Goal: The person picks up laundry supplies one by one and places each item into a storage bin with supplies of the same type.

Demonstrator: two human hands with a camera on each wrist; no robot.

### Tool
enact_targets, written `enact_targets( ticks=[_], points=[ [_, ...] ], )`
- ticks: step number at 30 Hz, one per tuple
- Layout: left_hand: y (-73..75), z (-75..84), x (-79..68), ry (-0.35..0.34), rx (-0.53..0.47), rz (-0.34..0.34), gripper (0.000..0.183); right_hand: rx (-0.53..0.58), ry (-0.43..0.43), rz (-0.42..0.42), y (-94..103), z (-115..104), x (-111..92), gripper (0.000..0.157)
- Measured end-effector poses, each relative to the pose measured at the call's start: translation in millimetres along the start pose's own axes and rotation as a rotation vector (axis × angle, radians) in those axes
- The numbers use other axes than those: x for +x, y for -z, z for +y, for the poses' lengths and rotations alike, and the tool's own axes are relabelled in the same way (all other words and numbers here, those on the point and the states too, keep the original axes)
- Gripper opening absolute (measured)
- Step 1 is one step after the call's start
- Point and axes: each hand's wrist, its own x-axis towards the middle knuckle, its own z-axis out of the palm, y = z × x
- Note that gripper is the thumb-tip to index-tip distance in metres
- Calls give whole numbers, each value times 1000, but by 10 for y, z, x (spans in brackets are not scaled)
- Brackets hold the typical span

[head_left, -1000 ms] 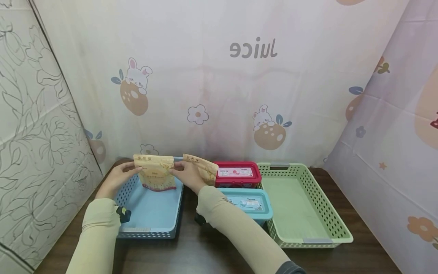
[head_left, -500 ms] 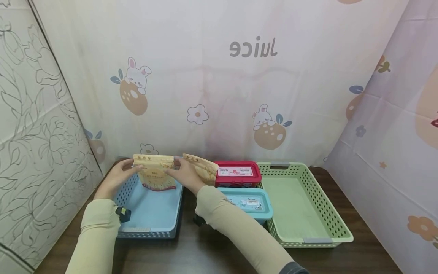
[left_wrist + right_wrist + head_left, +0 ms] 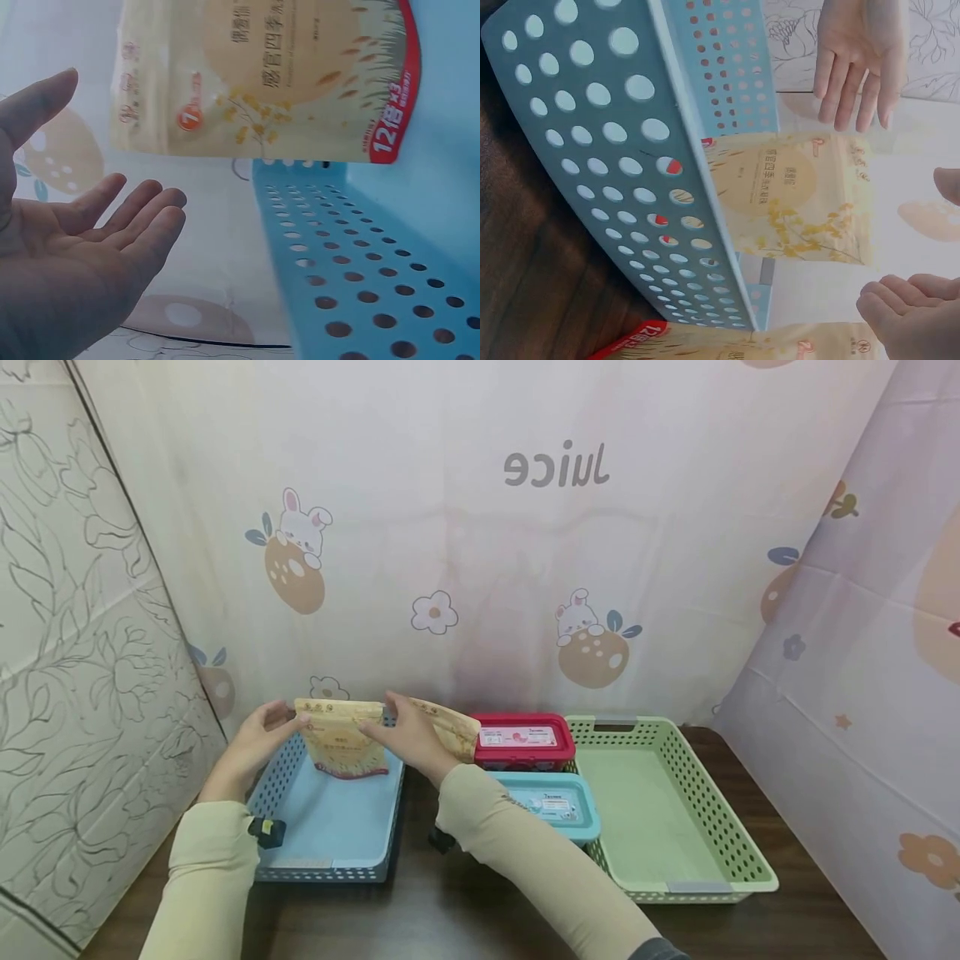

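Dark wooden table [image 3: 450, 918] before a printed curtain [image 3: 480, 535], yellow pouch [image 3: 343, 743] standing in a blue basket [image 3: 337, 831], the person's left hand [image 3: 251, 745] and right hand [image 3: 412, 735] flanking it, both loosely spread, just clear

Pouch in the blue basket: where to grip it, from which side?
Likely best: pinch the flat top band of the pouch from above. It stands roughly upright, that band rising above the rim of the blue basket, while the left hand and right hand flank it. The red bottom edge sits inside, harder to reach.
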Motion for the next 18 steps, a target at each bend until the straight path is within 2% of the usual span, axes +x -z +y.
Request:
enact_targets(
  ticks=[5,18],
  points=[
    [13,72,-30,-30,-20,0,98,3,7,-4,23,-38,-29,77],
    [-27,120,-110,-14,-37,21,101,-3,12,-12,58,-5,-82,83]
  ],
)
